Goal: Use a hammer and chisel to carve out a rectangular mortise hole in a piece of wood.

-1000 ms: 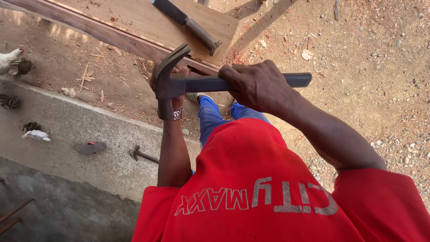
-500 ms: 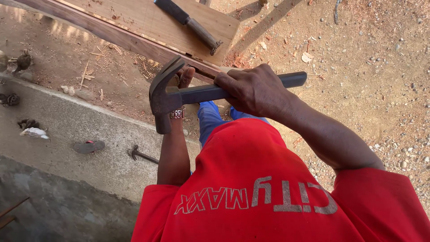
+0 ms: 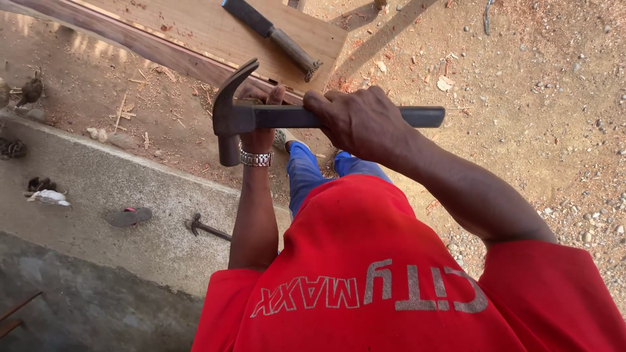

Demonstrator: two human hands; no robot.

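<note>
Change: since the earlier frame the claw hammer (image 3: 261, 117) has tilted so its handle lies nearly level, and the head has dropped closer to the left wrist.
Right hand: the right hand (image 3: 362, 120) is closed firmly around the middle of the hammer's dark handle.
Left hand: the left hand (image 3: 261, 114) reaches forward to the edge of the wooden plank (image 3: 195, 32), mostly hidden behind the hammer head; how far it is open I cannot tell.
Hammer position: held in the air above the left hand, claw pointing up and away, striking face downward.
Handling: head-heavy and rigid, I judge; a grip nearer the handle's end would give more swing, the present mid-grip more control.
Plank: stiff, flat, resting low over the dirt ground (image 3: 521, 98).
Around: a chisel (image 3: 274, 36) lies on the plank; a wristwatch (image 3: 255, 158) sits on the left wrist; a second hammer (image 3: 208, 227) and a sandal (image 3: 128, 216) lie on the concrete slab (image 3: 98, 182).
In the way: the left hand's fingers sit directly beneath the hammer head.
</note>
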